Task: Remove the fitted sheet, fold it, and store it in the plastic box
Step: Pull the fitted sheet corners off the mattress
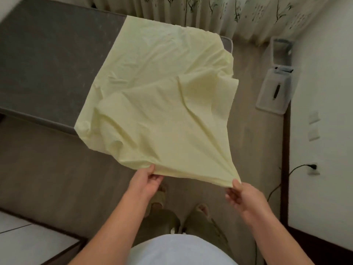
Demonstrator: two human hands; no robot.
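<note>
The pale yellow fitted sheet (162, 104) lies folded over the right end of the grey mattress (49, 64) and hangs out toward me above the floor. My left hand (148, 181) pinches its near edge between thumb and fingers. My right hand (241, 195) grips the near right corner, where the fabric bunches into pleats. The sheet is stretched taut between both hands. The clear plastic box (281, 51) stands open on the floor at the far right, by the wall. Its lid (274, 90) lies flat on the floor just in front of it.
Patterned curtains (191, 12) hang behind the bed. A white wall (324, 92) runs along the right, with a plugged-in black cable (298, 168) at a socket. My feet in slippers (200, 217) stand on the wood floor. White furniture (28, 241) sits at the bottom left.
</note>
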